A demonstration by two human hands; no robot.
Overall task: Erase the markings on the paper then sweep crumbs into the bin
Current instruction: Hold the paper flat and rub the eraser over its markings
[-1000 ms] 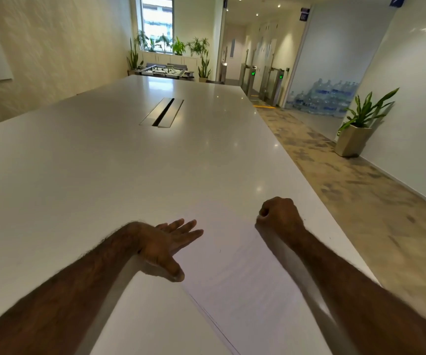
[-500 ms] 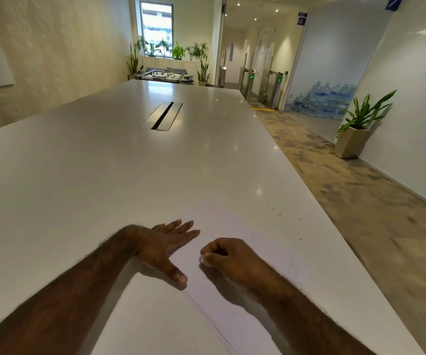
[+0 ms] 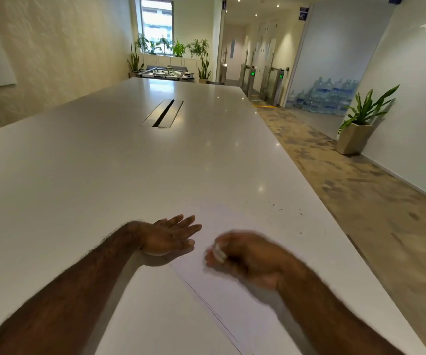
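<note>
While left hand [image 3: 167, 238] stays flat, fingers open, pinning paper [image 3: 232, 298] on table [image 3: 104, 175], right hand [image 3: 245, 254] — fisted on white eraser [image 3: 218, 252] — has swept back across from far right edge; blurred, erasing ongoing. Crumbs [image 3: 279, 208] beyond sheet; bin not visible.

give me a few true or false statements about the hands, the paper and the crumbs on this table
1. The left hand lies open with fingers spread at the left edge of the paper. True.
2. The right hand is open and flat. False: it is closed in a fist over the paper, with a small white thing, probably an eraser, in its grip.
3. Dark crumbs lie on the white table beyond the paper, toward its right edge. True.
4. A bin stands on the table beside the paper. False: no bin is in view.
5. The right hand is sharp and still. False: it is blurred.
</note>
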